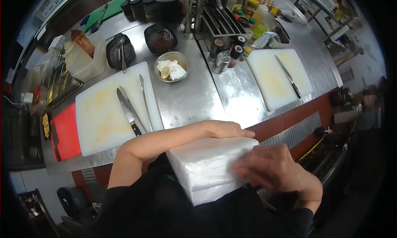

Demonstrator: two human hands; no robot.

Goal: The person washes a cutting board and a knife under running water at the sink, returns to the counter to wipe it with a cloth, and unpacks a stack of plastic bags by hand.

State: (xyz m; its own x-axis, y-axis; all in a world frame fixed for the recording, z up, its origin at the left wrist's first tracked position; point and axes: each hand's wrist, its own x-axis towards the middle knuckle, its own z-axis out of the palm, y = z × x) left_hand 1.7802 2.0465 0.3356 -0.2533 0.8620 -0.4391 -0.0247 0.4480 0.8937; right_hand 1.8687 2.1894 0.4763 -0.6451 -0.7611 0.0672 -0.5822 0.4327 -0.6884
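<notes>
A white wrapped package [211,159], block-shaped and apparently of paper towels or napkins, is held against my dark top at the bottom centre. My left hand [227,129] and forearm lie across its far upper edge, clasping it towards my body; the fingers point right. On the package's right side is my right hand [269,165], with curled fingers smeared by motion. Whether those fingers grip the wrapping cannot be seen.
The steel counter [188,101] carries a left cutting board [95,114] with knives and tongs [145,101], a metal bowl [182,58] with white contents, and a right cutting board [269,81] with a knife [288,74]. Spice shakers [222,61] stand between.
</notes>
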